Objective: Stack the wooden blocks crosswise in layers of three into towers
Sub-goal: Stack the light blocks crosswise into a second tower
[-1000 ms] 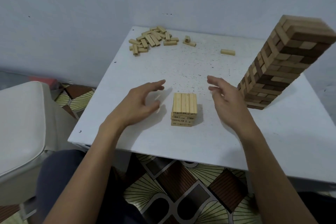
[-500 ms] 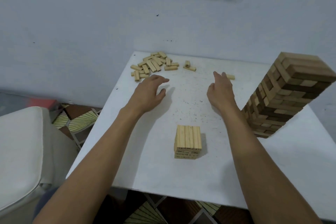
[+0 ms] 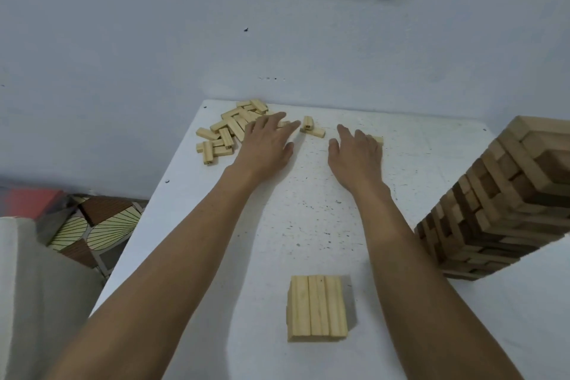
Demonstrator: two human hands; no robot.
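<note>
While both arms reach toward the upper centre of the frame, neither hand has hold of anything: the left hand (image 3: 265,145) lies with fingers straight and slightly spread over the right edge of the loose heap of pale rectangular wooden blocks (image 3: 226,130), and the right hand (image 3: 354,154) is flat and open, its fingertips at a single pale wooden block (image 3: 379,140); contact there cannot be told. Between the hands sits a pair of pale wooden blocks (image 3: 311,128), one leaning on the other with an end face turned to the camera. At lower centre of the white speckled table (image 3: 308,225) stands the short pale block tower (image 3: 317,307), its top layer of three lying side by side with long axes running from the bottom of the frame toward the top, so the next layer should probably lie left to right. At the right edge rises the tall tower of mixed light and dark wooden blocks (image 3: 499,204). Heap blocks point every way and would each need turning. Judged from their look, the blocks are light, rigid, smooth-faced and not fragile; a pinch across the two long narrow sides near mid-length seems best, with a gentle release, since unfastened layers shift easily.
</note>
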